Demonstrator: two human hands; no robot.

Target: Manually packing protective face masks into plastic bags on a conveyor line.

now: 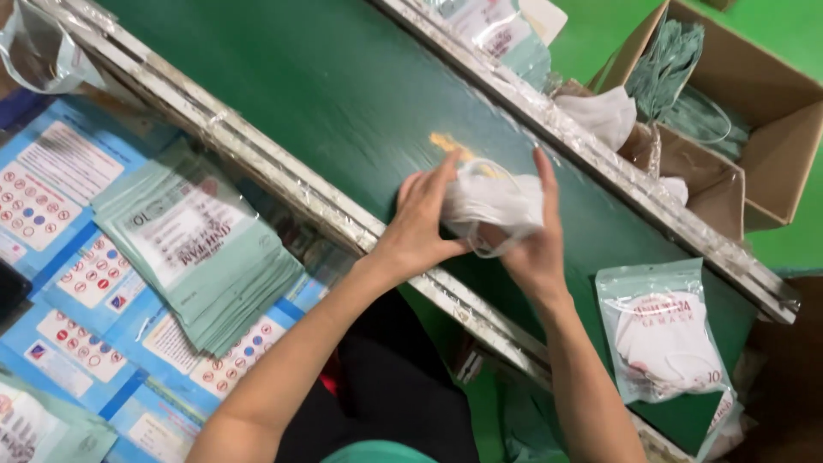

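Grip: left hand (422, 225) and right hand (533, 249) squeeze a stack of white masks (494, 204) from both sides, probably squaring it | where: over green belt (343, 94) | near: filled pouch (662, 333) lies finished; empty pouches (199, 240) within reach.

- the right hand (536, 249) is mostly tucked behind the white masks (495, 201), so its fingers barely show
- cardboard box (754, 103), upper right, runs off the frame edge
- clear bag (39, 47), upper left corner, cut off
- filled mask pouch (664, 330), lower right, overlaps another one that's mostly covered
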